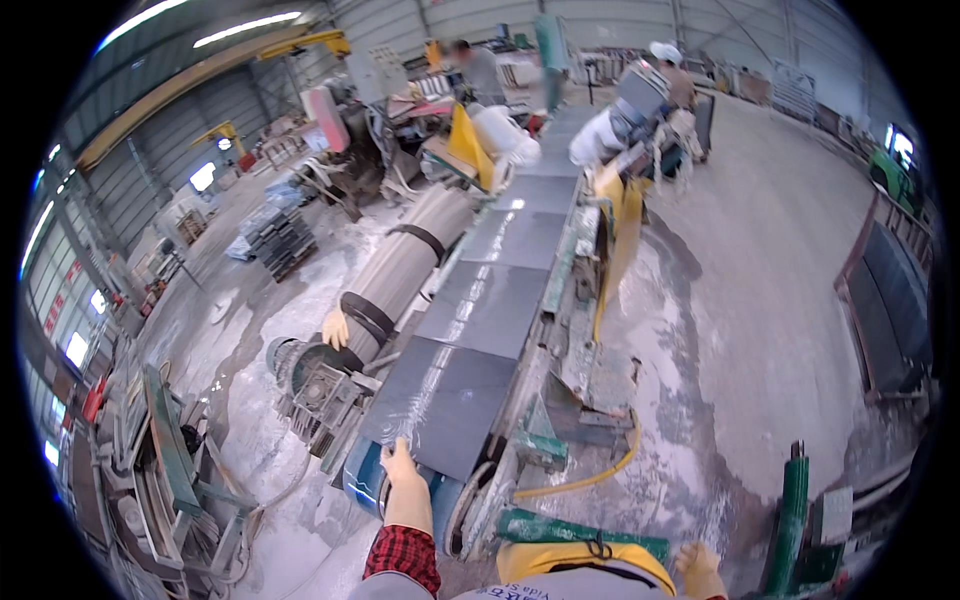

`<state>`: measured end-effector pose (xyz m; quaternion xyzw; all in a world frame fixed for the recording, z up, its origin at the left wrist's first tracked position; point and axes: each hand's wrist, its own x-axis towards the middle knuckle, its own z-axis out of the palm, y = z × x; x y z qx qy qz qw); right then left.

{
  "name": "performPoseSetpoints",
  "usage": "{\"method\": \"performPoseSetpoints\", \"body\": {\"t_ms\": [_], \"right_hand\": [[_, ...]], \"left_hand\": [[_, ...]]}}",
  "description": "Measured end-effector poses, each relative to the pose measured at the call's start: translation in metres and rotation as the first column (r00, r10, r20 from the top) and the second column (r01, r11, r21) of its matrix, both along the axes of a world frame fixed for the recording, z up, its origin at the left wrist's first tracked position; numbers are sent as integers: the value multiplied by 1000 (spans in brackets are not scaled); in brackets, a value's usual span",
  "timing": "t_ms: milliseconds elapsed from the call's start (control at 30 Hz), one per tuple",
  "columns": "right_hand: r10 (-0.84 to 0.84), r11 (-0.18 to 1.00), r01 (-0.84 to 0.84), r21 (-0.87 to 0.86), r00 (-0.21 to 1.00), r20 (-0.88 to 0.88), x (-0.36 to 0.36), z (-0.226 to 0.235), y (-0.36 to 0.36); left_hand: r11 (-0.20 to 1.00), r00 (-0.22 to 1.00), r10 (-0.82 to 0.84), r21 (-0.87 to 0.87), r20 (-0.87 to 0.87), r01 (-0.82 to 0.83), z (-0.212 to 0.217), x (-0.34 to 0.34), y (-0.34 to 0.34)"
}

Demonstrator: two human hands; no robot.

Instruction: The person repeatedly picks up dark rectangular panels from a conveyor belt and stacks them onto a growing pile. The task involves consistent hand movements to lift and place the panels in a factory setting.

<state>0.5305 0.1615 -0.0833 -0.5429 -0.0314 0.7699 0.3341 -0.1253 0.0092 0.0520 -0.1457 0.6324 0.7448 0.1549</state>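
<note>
Left grip [405,478] by grey slab [440,390], conveyor [363,474]

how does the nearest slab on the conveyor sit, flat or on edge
Flat: the slab lies on the conveyor, its broad, shiny top facing up.

A factory workshop: dark slabs [440,395] on a conveyor [363,478], yellow crane beam [165,95], metal walls [225,100].

The slabs [440,395] on the conveyor [364,478] are dark grey, with a whitish streak of shine. The conveyor's near end I see in blue. Above this end, the person's left hand [403,470] has a cream glove, and the sleeve [405,555] is checked red and black. Left of the conveyor, one long cylinder [395,275] is beige with black bands; to its right, the hose [590,478] is yellow.
</note>
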Motion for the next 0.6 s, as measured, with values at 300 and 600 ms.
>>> {"method": "performPoseSetpoints", "body": {"t_ms": [300, 600], "right_hand": [[-10, 994, 17, 106, 998, -63, 40, 41, 21], [91, 952, -156, 262, 965, 244, -60, 94, 49]], "left_hand": [[777, 982, -190, 615, 22, 136, 125, 15, 28], [763, 925, -372, 594, 79, 256, 146, 18, 39]]}}
